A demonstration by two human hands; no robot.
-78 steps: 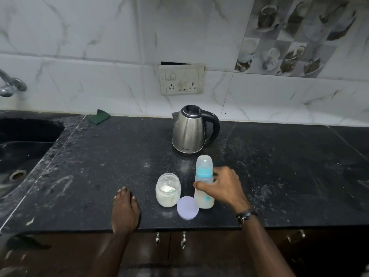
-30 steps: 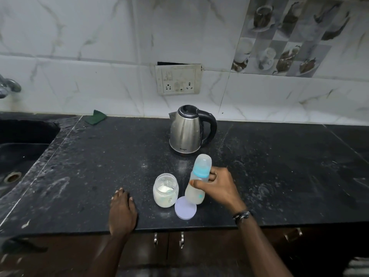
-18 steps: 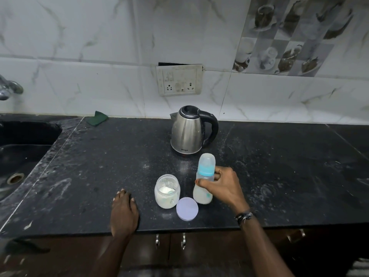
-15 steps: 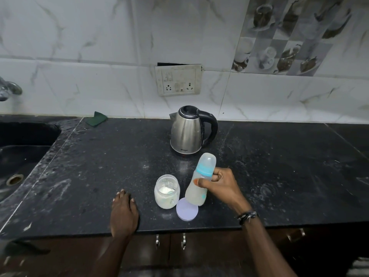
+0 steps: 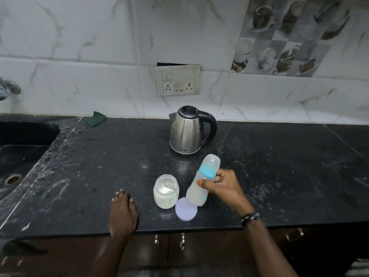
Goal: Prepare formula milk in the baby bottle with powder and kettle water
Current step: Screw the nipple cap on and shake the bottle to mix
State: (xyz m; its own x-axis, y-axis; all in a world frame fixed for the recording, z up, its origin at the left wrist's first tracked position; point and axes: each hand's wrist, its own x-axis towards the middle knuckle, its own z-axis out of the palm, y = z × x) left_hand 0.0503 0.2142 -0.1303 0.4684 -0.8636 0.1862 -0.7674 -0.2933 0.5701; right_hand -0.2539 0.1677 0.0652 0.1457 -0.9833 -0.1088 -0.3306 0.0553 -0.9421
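Observation:
My right hand [image 5: 222, 186] grips a capped baby bottle [image 5: 201, 181] with a blue collar and milky liquid inside. The bottle is lifted off the black counter [image 5: 279, 176] and tilted, its cap leaning to the upper right. Just left of it stands an open glass jar of white powder [image 5: 166, 191]. The jar's pale round lid [image 5: 186, 209] lies flat under the bottle's base. A steel kettle [image 5: 188, 132] with a black handle stands behind, near the wall. My left hand [image 5: 122, 210] rests flat on the counter's front edge, holding nothing.
A dark sink [image 5: 22, 154] is sunk into the counter at the left, with a tap [image 5: 8, 89] above it. A green cloth [image 5: 95, 117] lies at the back by the wall. A socket panel [image 5: 177, 79] sits on the tiles above the kettle.
The bottle stood upright on the counter at first. Since then my right hand has rocked it between tilted and upright, and now it is tilted again. My left hand stayed put.

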